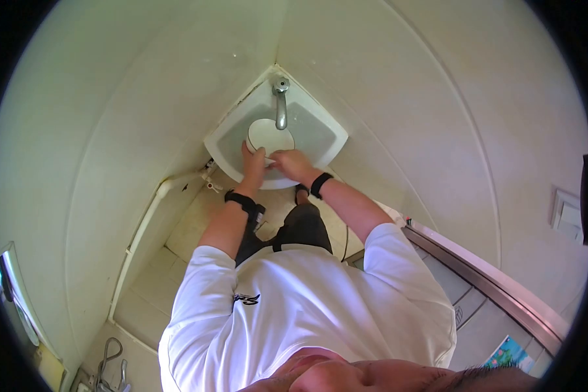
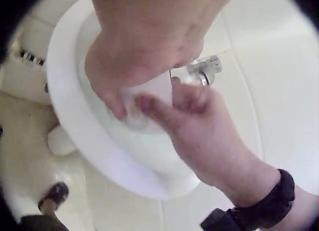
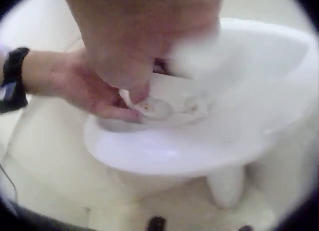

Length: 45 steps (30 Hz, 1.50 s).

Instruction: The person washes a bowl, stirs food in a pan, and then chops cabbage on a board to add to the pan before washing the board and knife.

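Observation:
A round white plate (image 1: 269,134) lies in the small corner sink (image 1: 325,138) under the metal tap (image 1: 281,103). My left hand (image 1: 254,161) grips the plate's near-left rim, its fingers curled over the edge. My right hand (image 1: 285,159) meets it at the near rim, with its fingers curled on the plate. In the left wrist view the left hand (image 2: 119,99) and the right hand (image 2: 172,104) touch over the basin, with the tap (image 2: 202,71) behind. The right wrist view shows the right hand (image 3: 137,94) and the left hand (image 3: 107,104) pinching the plate (image 3: 159,109). Blur hides the finger detail.
The sink sits in a corner between two pale walls. A white pipe (image 1: 144,222) runs down the left wall to the tiled floor (image 1: 196,225). A metal door rail (image 1: 490,281) runs along the right. Both wrists wear black bands (image 1: 320,184).

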{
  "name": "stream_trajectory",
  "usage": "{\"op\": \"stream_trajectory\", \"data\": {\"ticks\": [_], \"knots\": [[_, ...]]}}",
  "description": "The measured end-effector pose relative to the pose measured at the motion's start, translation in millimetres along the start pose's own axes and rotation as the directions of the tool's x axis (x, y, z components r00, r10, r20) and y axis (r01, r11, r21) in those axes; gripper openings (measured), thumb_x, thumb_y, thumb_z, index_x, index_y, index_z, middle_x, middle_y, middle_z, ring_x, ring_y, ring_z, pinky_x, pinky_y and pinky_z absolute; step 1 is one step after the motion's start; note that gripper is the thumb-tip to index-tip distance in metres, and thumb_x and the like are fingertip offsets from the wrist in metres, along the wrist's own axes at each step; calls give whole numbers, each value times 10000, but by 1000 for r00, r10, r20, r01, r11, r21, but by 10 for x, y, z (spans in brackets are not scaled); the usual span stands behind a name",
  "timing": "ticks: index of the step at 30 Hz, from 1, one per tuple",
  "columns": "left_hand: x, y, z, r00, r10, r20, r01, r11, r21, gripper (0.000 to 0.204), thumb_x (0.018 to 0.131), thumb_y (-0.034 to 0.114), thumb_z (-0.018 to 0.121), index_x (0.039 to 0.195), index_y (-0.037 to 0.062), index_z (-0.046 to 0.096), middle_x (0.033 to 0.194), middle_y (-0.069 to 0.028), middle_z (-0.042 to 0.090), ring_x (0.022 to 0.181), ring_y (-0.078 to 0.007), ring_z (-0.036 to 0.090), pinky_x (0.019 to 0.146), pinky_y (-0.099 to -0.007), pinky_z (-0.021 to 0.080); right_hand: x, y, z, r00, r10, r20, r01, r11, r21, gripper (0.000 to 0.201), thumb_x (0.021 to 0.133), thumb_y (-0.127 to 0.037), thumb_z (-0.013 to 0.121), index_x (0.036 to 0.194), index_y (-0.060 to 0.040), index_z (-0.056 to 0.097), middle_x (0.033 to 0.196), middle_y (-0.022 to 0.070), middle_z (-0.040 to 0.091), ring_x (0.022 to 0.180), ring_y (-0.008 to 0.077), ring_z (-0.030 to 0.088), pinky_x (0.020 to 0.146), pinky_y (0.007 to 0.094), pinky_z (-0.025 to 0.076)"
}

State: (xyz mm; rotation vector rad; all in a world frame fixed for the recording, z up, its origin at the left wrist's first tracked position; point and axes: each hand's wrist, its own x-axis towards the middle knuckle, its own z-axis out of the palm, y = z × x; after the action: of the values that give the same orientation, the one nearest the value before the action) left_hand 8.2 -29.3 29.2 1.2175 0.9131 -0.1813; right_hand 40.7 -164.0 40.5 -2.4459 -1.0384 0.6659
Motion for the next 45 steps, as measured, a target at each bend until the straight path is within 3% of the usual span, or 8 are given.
{"op": "stream_trajectory", "data": {"ticks": [6, 8, 13, 22, 24, 30, 40, 45], "knots": [[498, -328, -282, 996, -69, 57, 70, 997, -16, 676, 804, 143, 426, 1464, 99, 287, 1265, -203, 507, 1059, -395, 578, 736, -545, 555, -56, -159, 241, 974, 225, -20, -210, 933, 291, 118, 803, -158, 643, 880, -82, 690, 1019, 116, 687, 949, 322, 657, 822, 399, 529], [342, 84, -350, 968, -185, 171, 162, 976, 142, 682, 793, 149, 424, 1462, 117, 294, 1271, -206, 500, 1061, -392, 577, 737, -552, 553, -231, 275, 111, 944, -266, -197, 264, 964, -34, 122, 797, -120, 609, 879, -96, 695, 1066, 78, 696, 1017, 262, 649, 918, 381, 512], [265, 412, -304, 871, -405, 277, 298, 885, 358, 706, 768, 180, 454, 1458, 160, 307, 1318, -214, 466, 1094, -397, 561, 756, -572, 541, -183, 512, -45, 926, -363, -105, 336, 917, -215, 145, 793, -105, 584, 885, -109, 697, 1074, 60, 698, 1044, 250, 639, 952, 383, 498], [562, -607, -155, 947, 309, -90, -291, 942, 165, 698, 802, 119, 448, 1472, 163, 257, 1316, -211, 484, 1117, -357, 564, 726, -514, 557, -17, -296, 204, 932, 359, -59, -333, 907, 257, 159, 835, -138, 605, 967, -95, 682, 1027, 105, 695, 943, 318, 661, 838, 438, 521], [116, 206, -210, 975, -211, 65, 208, 977, 50, 681, 795, 110, 431, 1459, 159, 287, 1305, -214, 498, 1098, -363, 579, 694, -513, 561, -181, 88, 120, 945, -246, -214, 243, 969, -44, 173, 851, -156, 610, 999, -112, 687, 1079, 56, 692, 1060, 249, 637, 1034, 481, 412], [212, 250, -298, 942, -264, 208, 200, 938, 284, 687, 765, 158, 458, 1436, 143, 309, 1288, -189, 489, 1065, -396, 579, 694, -528, 560, -109, 492, -219, 905, -425, 17, 398, 831, -389, 182, 794, -171, 620, 962, -125, 672, 1107, -7, 655, 1172, 243, 568, 1072, 442, 398], [583, -512, -254, 996, 82, -44, -81, 996, 37, 643, 835, 77, 383, 1468, 128, 285, 1364, -216, 451, 1140, -422, 546, 715, -564, 573, -115, -186, 86, 977, 212, -28, -191, 926, 324, 213, 786, -103, 639, 994, -57, 646, 1064, 158, 672, 973, 344, 647, 839, 447, 519], [219, 275, -399, 955, -266, 132, 208, 918, 339, 632, 838, 139, 412, 1460, 172, 304, 1337, -209, 475, 1045, -410, 611, 698, -519, 598, -212, 463, -161, 942, -311, 126, 335, 843, -421, 368, 884, -125, 502, 1240, -102, 591, 1426, 50, 494, 1327, 183, 452, 1147, 451, 300]]}}
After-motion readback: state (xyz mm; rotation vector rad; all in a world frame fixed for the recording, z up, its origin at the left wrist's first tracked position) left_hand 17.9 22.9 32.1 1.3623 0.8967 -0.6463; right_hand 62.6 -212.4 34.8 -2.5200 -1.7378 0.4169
